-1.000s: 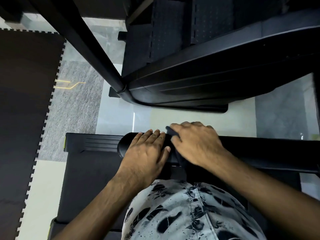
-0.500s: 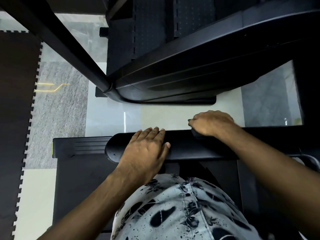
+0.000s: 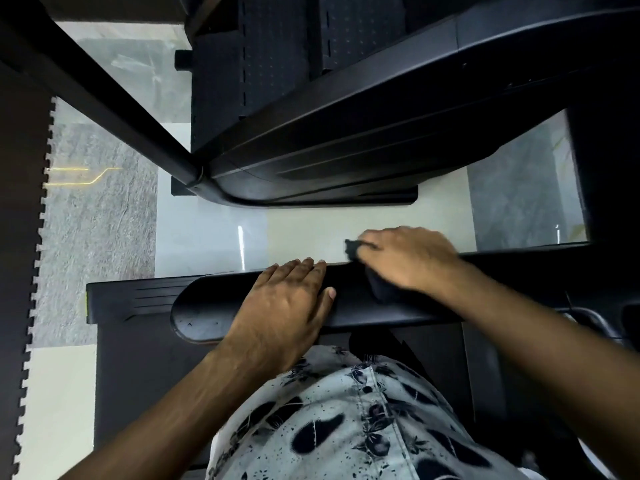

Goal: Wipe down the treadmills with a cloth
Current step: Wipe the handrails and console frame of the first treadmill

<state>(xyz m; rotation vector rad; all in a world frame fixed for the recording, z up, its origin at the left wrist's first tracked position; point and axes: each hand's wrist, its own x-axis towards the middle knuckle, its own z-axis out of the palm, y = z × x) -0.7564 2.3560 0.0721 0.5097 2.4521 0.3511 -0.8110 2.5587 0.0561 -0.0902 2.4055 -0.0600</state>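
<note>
Cloth (image 3: 353,248) is bunched in my right hand (image 3: 412,259), fingers curled round it on the treadmill handrail (image 3: 207,310); my left hand (image 3: 284,306) rests flat there, fingers straight.

The right hand (image 3: 408,259) is sliding the dark cloth (image 3: 352,247) rightward along the treadmill handrail (image 3: 214,306), moving away from the left hand (image 3: 284,306) it was touching, toward the rail's far edge.

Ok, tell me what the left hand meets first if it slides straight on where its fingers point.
The left hand leaves the treadmill handrail into open air over the floor; the next machine's black frame lies beyond, depth unclear.
</note>
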